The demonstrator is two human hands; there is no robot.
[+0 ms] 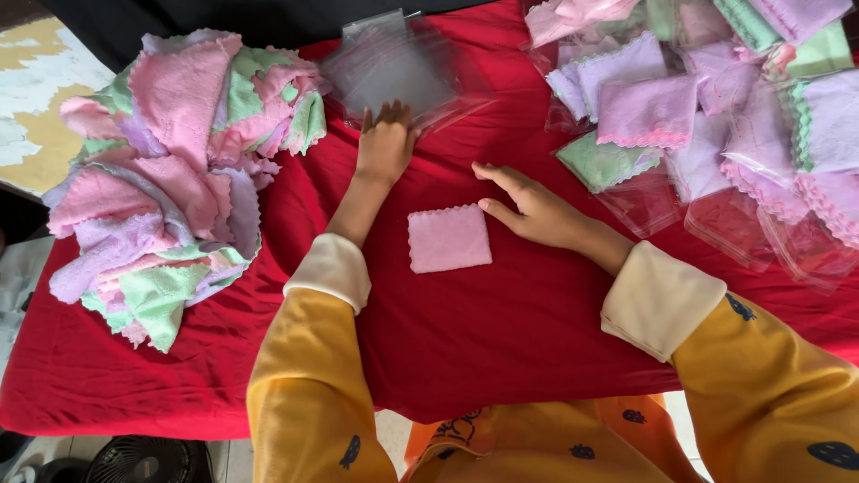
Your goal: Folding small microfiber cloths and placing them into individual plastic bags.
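A small pink cloth point(449, 238), folded into a neat rectangle, lies flat on the red table cover point(501, 331). My right hand point(530, 207) rests flat on the cover just right of it, fingers apart, thumb near the cloth's top right corner. My left hand point(386, 143) reaches farther away and its fingertips touch the near edge of a stack of clear plastic bags point(394, 67). Neither hand grips anything that I can see.
A big heap of loose pink, purple and green cloths point(170, 170) fills the left side. At the right lie several bagged folded cloths point(707, 116). A black fan point(143, 461) stands on the floor below the table's near left edge.
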